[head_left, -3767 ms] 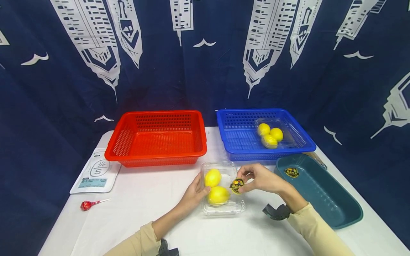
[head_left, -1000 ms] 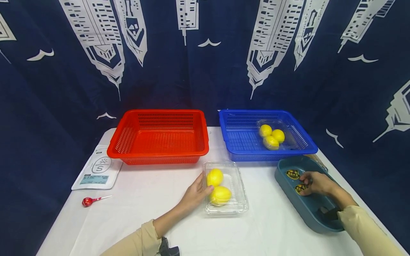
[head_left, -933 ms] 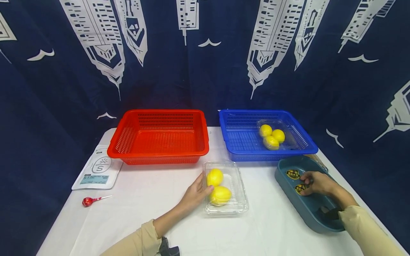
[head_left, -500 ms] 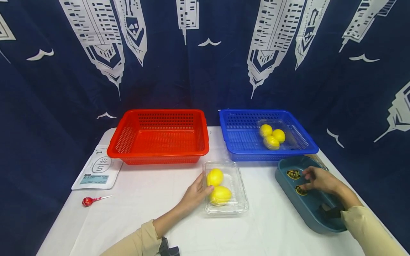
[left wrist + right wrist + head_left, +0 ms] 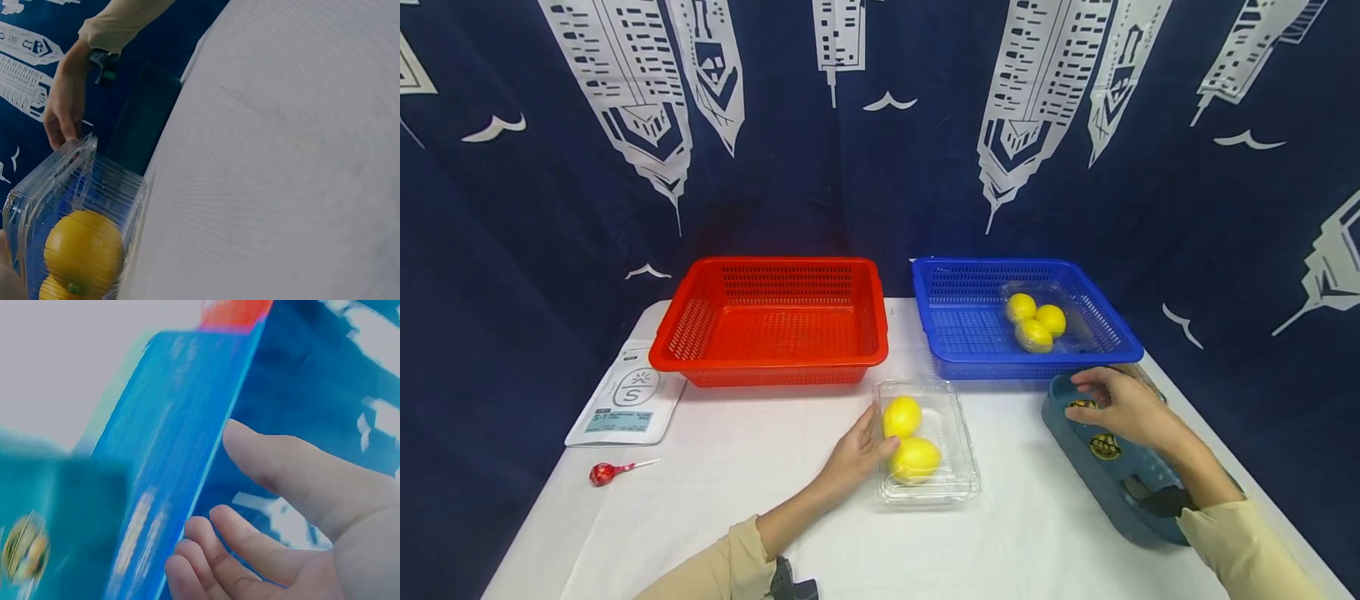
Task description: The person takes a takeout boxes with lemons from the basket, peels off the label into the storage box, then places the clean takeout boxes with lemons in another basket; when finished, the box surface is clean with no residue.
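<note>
My left hand holds the left side of a clear plastic clamshell box, thumb over its edge. Two lemons show through the box; in the left wrist view a lemon is seen close up. Above the far end of a teal tray hovers my right hand, thumb and fingers apart with nothing between them. On the tray floor lies a round black-and-gold sticker. A second sticker is partly hidden behind the right fingers.
A red basket stands at the back left. Beside it, a blue basket holds a clear box with three lemons. On the left lie a white pouch and a red lollipop. A patterned navy cloth hangs behind.
My right hand carried a sticker from beside the clear box into the teal tray and let it go there. It then rose toward the tray's far end. My left hand stays on the box.
</note>
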`<state>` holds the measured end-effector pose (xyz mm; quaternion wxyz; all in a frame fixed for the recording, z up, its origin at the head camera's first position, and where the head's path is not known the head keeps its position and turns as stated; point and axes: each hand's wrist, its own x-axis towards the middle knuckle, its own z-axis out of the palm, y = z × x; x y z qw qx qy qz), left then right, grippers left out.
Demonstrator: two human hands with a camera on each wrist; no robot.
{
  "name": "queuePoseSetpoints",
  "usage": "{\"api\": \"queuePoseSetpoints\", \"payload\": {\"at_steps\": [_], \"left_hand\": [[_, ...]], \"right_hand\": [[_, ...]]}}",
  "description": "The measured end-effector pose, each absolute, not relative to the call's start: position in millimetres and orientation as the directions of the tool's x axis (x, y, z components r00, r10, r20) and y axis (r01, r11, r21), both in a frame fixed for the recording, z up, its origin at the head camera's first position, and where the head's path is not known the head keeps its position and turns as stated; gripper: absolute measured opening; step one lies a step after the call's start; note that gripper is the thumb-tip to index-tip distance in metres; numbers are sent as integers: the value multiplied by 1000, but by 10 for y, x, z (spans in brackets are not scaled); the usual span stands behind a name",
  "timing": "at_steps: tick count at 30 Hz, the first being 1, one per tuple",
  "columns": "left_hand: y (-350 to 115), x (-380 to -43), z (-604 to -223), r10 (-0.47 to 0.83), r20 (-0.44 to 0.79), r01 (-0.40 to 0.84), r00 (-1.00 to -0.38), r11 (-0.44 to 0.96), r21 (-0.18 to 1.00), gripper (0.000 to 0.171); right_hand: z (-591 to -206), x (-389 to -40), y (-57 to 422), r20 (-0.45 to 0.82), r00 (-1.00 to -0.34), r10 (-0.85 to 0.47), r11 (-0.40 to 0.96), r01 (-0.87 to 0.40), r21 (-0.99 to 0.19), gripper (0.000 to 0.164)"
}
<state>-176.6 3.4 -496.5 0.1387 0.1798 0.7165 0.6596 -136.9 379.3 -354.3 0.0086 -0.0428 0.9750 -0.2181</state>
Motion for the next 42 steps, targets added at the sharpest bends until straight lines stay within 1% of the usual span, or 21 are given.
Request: {"api": "queuePoseSetpoints", "payload": {"at_steps": [3, 7, 10, 14, 20, 25, 31, 38, 42], "left_hand": [[32, -1755, -4976, 437, 27, 73, -899, 89, 993, 84], [31, -1745, -4986, 438, 29, 76, -899, 90, 993, 84], [36, -1751, -4997, 435, 42, 85, -899, 80, 993, 84], [45, -1758, -5023, 435, 52, 94, -899, 75, 993, 83], [52, -1753, -5003, 435, 52, 95, -899, 77, 993, 79], [52, -1774, -4992, 430, 39, 70, -902, 56, 996, 80], [28, -1803, -4987, 449, 16, 18, -894, 0, 1000, 84], [25, -1813, -4959, 443, 7, -4, -897, -23, 1000, 80], [29, -1816, -4961, 431, -3, -10, -902, -16, 1000, 77]], "right_hand": [[-3571, -1321, 3518, 3, -996, -88, 885, -80, -458, 54], [-3717, -1299, 3169, 10, -997, -82, 829, -73, -554, 52], [-3846, -1340, 2962, 2, -998, -66, 774, -53, -631, 55], [-4005, -1430, 2795, -28, -998, -58, 706, -21, -707, 58], [-4200, -1525, 2688, -86, -995, -53, 609, 36, -793, 63], [-4320, -1575, 2634, -89, -995, -44, 545, 50, -837, 65], [-4408, -1564, 2550, -124, -992, -6, 496, 105, -862, 64], [-4501, -1526, 2478, -226, -973, -51, 415, 185, -891, 61], [-4526, -1531, 2463, -248, -964, -90, 395, 194, -898, 60]]}}
